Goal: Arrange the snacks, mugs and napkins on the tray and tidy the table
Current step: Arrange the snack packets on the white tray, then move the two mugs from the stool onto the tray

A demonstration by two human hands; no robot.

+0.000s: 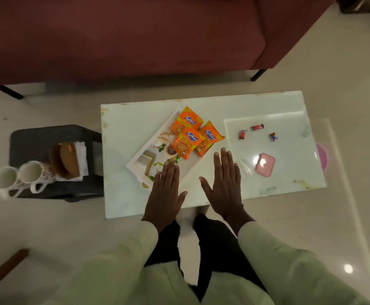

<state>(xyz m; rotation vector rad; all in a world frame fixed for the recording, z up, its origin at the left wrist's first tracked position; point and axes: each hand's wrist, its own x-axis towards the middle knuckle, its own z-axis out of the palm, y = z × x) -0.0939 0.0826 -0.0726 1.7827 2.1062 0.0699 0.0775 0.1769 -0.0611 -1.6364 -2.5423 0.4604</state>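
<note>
A white printed tray [155, 148] lies at an angle on my pale desk [122, 194]. Three orange snack packets [190, 135] overlap one another at the tray's far end, one of them hanging over its right edge; the near end of the tray is bare. My left hand [165, 194] is flat and spread, palm down, holding nothing, its fingertips over the tray's near corner. My right hand [223, 186] is also flat and spread, empty, over the desk just right of the tray. Further right on the desk lie three small wrapped candies [257, 127], well apart from each other, and nearer me a pink lid [265, 165]. Left of the desk stands a dark stool [36, 137]. On it are two white mugs [20, 176] side by side and a brown holder [66, 160] with white napkins [80, 153] in it. A red sofa [122, 36] sits beyond the desk.
</note>
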